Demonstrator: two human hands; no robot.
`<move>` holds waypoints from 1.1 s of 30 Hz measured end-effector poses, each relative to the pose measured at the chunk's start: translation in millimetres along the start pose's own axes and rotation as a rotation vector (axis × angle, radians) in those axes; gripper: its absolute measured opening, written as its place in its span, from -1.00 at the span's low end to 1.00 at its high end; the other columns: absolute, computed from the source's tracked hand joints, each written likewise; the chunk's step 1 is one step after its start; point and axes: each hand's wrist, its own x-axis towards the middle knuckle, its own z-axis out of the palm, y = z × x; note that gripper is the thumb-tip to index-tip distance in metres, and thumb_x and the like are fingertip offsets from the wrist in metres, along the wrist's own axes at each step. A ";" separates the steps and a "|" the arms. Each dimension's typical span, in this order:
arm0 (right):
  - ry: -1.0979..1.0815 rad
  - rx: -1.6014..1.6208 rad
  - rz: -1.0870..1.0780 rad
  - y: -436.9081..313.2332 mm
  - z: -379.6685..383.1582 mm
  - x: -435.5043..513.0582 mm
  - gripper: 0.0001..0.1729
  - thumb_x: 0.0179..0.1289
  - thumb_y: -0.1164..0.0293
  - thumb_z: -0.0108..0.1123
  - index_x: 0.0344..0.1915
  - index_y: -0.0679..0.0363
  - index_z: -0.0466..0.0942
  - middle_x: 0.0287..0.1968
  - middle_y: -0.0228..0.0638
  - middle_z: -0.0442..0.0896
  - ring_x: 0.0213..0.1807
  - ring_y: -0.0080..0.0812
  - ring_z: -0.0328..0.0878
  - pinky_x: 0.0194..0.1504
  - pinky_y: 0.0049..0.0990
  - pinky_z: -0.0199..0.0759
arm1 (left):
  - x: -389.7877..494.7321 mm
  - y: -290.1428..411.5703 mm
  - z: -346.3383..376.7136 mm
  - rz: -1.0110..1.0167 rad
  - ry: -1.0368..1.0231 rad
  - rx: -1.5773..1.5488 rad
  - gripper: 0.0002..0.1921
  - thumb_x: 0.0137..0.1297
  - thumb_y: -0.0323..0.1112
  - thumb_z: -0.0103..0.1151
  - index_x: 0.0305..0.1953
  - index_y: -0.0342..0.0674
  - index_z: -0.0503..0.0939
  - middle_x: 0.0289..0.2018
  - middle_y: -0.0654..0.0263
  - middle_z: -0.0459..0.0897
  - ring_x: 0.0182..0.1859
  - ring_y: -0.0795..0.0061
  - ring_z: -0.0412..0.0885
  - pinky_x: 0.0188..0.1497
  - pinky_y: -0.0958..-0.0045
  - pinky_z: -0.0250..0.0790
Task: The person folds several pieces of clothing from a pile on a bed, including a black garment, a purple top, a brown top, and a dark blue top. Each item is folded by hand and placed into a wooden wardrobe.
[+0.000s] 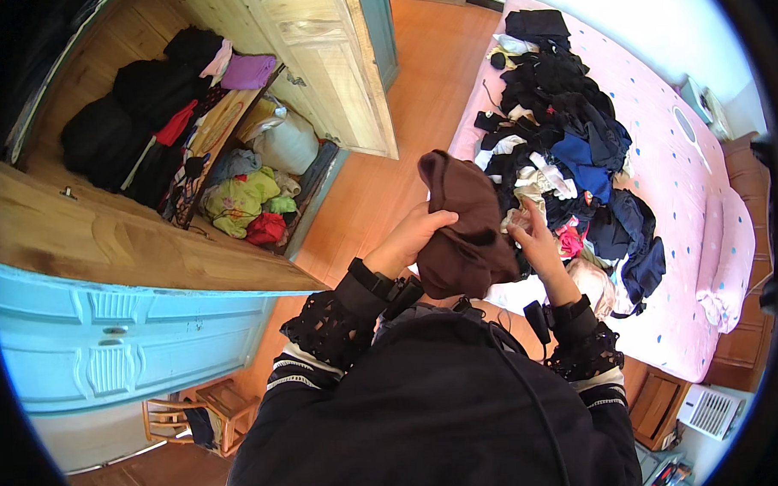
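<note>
A brown cloth garment [462, 231], loosely folded, hangs in front of me over the side of the bed. My left hand [409, 237] grips its left edge, with the thumb on top. Just right of the cloth is my right hand [538, 241], its thumb and forefinger apart and nothing plainly held between them. Behind those fingers lies a beige lacy piece of clothing [530, 196], part of a long heap of mostly black clothes [550, 86] on the bed. A dark blue garment [582, 165] and a red item [570, 238] show in the heap near my right hand.
The bed [678, 233] has a pink dotted sheet, with a hand mirror [687, 126] on it. At left stands a wooden wardrobe with its blue door [142, 348] and another door [331, 65] swung out. Black clothes [131, 117] fill its shelf. A wooden chair [225, 416] stands lower left.
</note>
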 end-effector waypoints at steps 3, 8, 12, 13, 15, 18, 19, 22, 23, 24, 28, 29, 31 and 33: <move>-0.379 0.144 -0.256 -21.0 3.5 -6.0 -0.15 0.16 0.33 0.16 0.34 0.26 -0.08 0.28 -0.04 0.15 0.25 -0.34 0.14 0.20 -0.41 0.11 | 5.8 -2.9 21.3 0.219 0.063 0.407 -0.54 0.14 -0.37 0.04 0.08 -0.42 0.33 0.01 0.16 0.47 0.03 0.38 0.45 0.11 0.39 0.25; -0.416 0.828 -0.001 -39.9 39.0 -9.2 -0.22 0.27 0.26 0.08 0.32 0.32 -0.09 0.29 -0.22 0.16 0.28 -0.38 0.14 0.26 -0.46 0.03 | 4.3 -13.1 57.6 0.336 0.256 0.979 -0.16 0.07 -0.11 0.19 0.23 -0.52 0.01 -0.03 -0.20 0.46 0.08 -0.04 0.42 0.08 0.30 0.28; -0.367 1.053 0.254 -45.7 28.1 4.2 -0.49 0.38 0.14 -0.21 0.14 0.30 0.28 0.11 -0.24 0.43 0.10 -0.32 0.38 0.17 -0.36 0.22 | -3.0 0.2 55.8 0.340 0.264 1.094 -0.20 0.21 -0.05 0.07 0.24 -0.59 -0.01 -0.02 -0.25 0.44 0.04 -0.09 0.45 0.06 0.28 0.30; -0.415 1.106 0.282 -47.8 22.3 8.7 -0.48 0.39 0.15 -0.27 0.15 0.31 0.26 0.12 -0.21 0.42 0.11 -0.29 0.38 0.17 -0.34 0.23 | -3.2 4.8 53.2 0.321 0.266 1.079 -0.24 0.25 -0.06 0.04 0.23 -0.57 0.03 -0.02 -0.24 0.44 0.03 -0.09 0.46 0.06 0.28 0.31; -0.449 1.148 0.323 -52.5 12.2 19.3 -0.49 0.40 0.16 -0.32 0.15 0.31 0.25 0.13 -0.20 0.42 0.11 -0.28 0.39 0.18 -0.32 0.22 | -4.6 11.3 48.7 0.473 0.244 1.099 -0.36 0.31 -0.10 -0.05 0.24 -0.47 0.09 -0.08 -0.23 0.47 -0.06 -0.06 0.52 -0.05 0.26 0.37; -0.441 1.130 0.285 -56.0 21.8 33.2 -0.53 0.37 0.14 -0.14 0.09 0.26 0.34 0.03 -0.28 0.49 0.04 -0.36 0.43 0.10 -0.36 0.28 | 0.1 9.6 47.9 0.404 0.208 1.346 -0.39 0.28 -0.18 -0.03 0.25 -0.40 0.09 -0.40 -0.19 0.54 -0.36 -0.09 0.56 -0.34 0.14 0.40; -0.493 1.144 0.223 -55.7 32.0 38.6 -0.54 0.35 0.14 -0.08 0.07 0.24 0.36 0.01 -0.30 0.50 0.02 -0.38 0.43 0.08 -0.38 0.30 | 1.3 6.9 48.7 0.447 0.179 1.492 -0.36 0.23 -0.22 0.00 0.26 -0.38 0.07 -0.62 -0.05 0.51 -0.57 -0.06 0.50 -0.52 0.08 0.35; -0.354 1.004 0.295 -56.0 58.1 63.3 -0.61 0.17 0.39 0.16 0.01 0.22 0.41 -0.04 -0.30 0.53 -0.05 -0.34 0.48 0.03 -0.34 0.36 | 5.1 10.7 35.6 0.510 0.199 1.547 -0.25 0.11 -0.22 0.09 0.28 -0.38 0.02 -0.69 0.05 0.49 -0.67 0.04 0.48 -0.62 0.12 0.32; -0.374 1.037 0.337 -57.0 62.2 73.1 -0.60 0.12 0.48 0.11 0.01 0.25 0.41 -0.05 -0.26 0.54 -0.04 -0.29 0.48 0.04 -0.30 0.36 | 4.1 16.5 24.5 0.510 0.147 1.475 -0.25 0.08 -0.15 0.13 0.27 -0.32 0.10 -0.65 0.08 0.50 -0.60 0.10 0.51 -0.55 0.19 0.34; -0.327 0.997 0.378 -59.4 67.4 85.3 -0.60 0.10 0.47 0.05 0.00 0.27 0.41 -0.05 -0.23 0.54 -0.03 -0.26 0.48 0.06 -0.28 0.35 | 3.8 27.8 7.6 0.475 0.064 1.369 -0.27 0.07 -0.13 0.16 0.25 -0.28 0.16 -0.62 0.10 0.50 -0.54 0.15 0.53 -0.51 0.23 0.34; -0.577 1.124 0.323 -82.8 88.5 129.3 -0.35 0.03 0.34 -0.02 0.18 0.32 0.24 0.13 -0.05 0.41 0.13 -0.09 0.38 0.19 -0.20 0.24 | 9.8 92.0 -87.6 0.612 0.350 0.843 -0.28 0.07 -0.10 0.24 0.23 -0.23 0.23 -0.20 0.16 0.46 -0.10 0.30 0.46 -0.08 0.36 0.29; -0.664 1.194 0.323 -91.6 100.1 140.8 -0.32 0.03 0.34 -0.04 0.21 0.33 0.20 0.17 -0.02 0.37 0.15 -0.07 0.36 0.21 -0.18 0.21 | 11.5 113.5 -122.7 0.463 0.204 0.556 -0.26 0.10 -0.07 0.22 0.25 -0.25 0.18 0.01 0.13 0.37 0.07 0.31 0.36 0.09 0.36 0.20; -0.692 1.167 0.320 -111.3 132.4 167.5 -0.31 0.05 0.32 -0.02 0.22 0.33 0.18 0.18 -0.03 0.36 0.17 -0.07 0.34 0.22 -0.16 0.19 | 13.4 137.3 -177.9 0.207 -0.014 0.048 -0.25 0.15 -0.04 0.18 0.27 -0.28 0.14 0.22 0.12 0.28 0.25 0.30 0.26 0.27 0.33 0.10; -0.732 1.173 0.299 -130.6 173.4 193.1 -0.32 0.07 0.32 -0.01 0.22 0.33 0.19 0.17 -0.03 0.37 0.16 -0.07 0.35 0.21 -0.16 0.20 | 4.8 144.2 -221.4 -0.069 -0.076 -0.343 -0.27 0.18 -0.02 0.13 0.28 -0.27 0.13 0.22 0.15 0.28 0.25 0.26 0.25 0.28 0.28 0.09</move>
